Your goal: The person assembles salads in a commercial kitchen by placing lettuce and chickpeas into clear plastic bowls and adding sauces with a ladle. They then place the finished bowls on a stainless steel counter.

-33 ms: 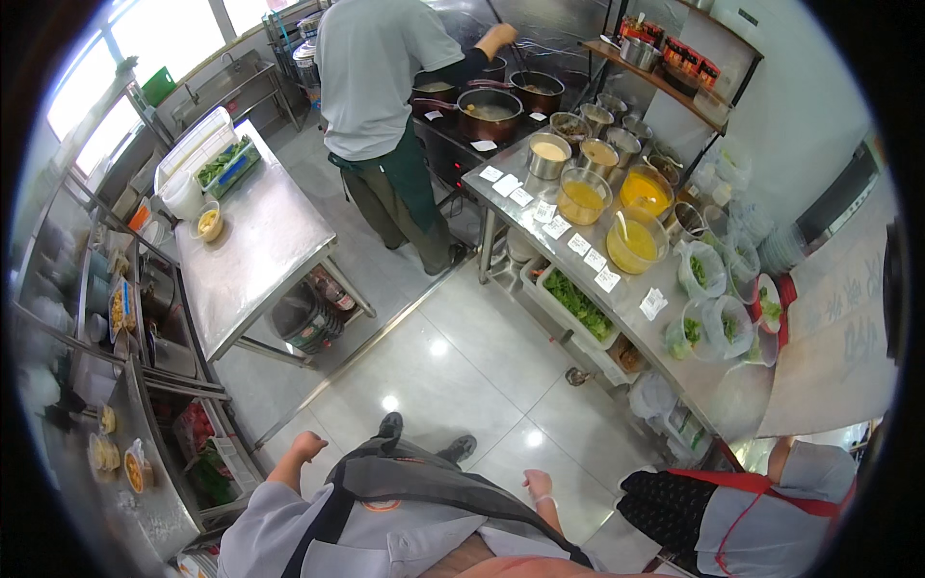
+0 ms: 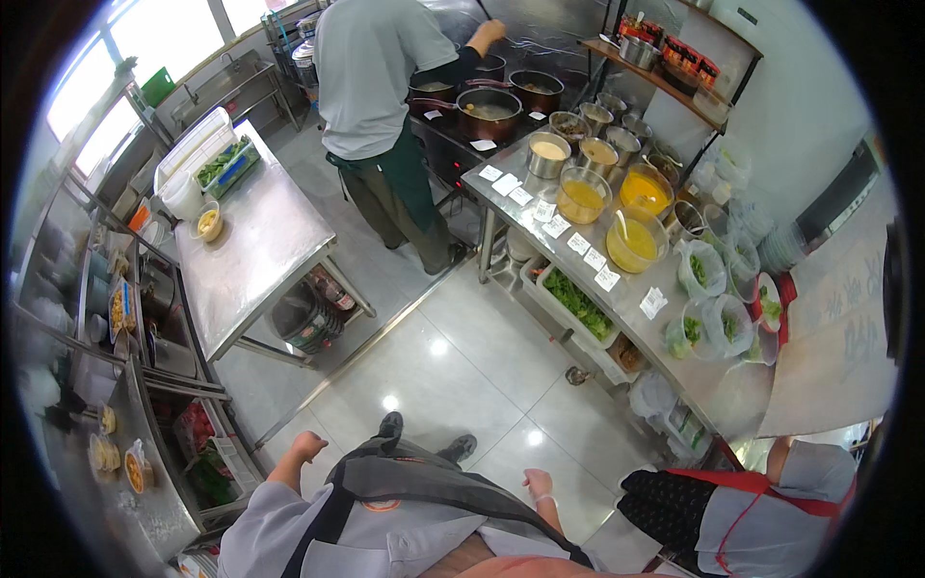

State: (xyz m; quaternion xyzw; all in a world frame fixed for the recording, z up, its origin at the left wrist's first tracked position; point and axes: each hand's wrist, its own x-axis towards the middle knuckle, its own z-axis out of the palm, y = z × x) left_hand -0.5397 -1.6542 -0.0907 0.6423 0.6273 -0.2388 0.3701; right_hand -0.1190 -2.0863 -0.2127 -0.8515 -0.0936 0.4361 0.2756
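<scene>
My left hand (image 2: pixel 308 446) hangs beside my dark apron (image 2: pixel 414 486), above the tiled floor. Its fingers are curled in loosely and nothing shows in them. On the other side, my right hand (image 2: pixel 538 484) is held low with bent fingers, also seemingly holding nothing. A pale band (image 2: pixel 545 499) rings that wrist. Neither hand touches a table. Closest to the left one is the steel table (image 2: pixel 260 260) with a tub of yellow food (image 2: pixel 207 223) and a box of greens (image 2: pixel 228 162). Ahead of the right one, a crate of leafy greens (image 2: pixel 578 306) sits under the steel counter (image 2: pixel 626 289).
A co-worker (image 2: pixel 376 87) stands at the stove beside several pots (image 2: pixel 488 114). Tubs of yellow liquid (image 2: pixel 632 243), paper slips (image 2: pixel 579 245) and bagged bowls of greens (image 2: pixel 701 270) line the right counter. Another person in a red-trimmed apron (image 2: pixel 761 511) is at lower right. Shelving (image 2: pixel 145 318) runs along the left.
The co-worker at the stove has shifted very slightly left, with the raised hand and arm. My hands have not visibly moved.
</scene>
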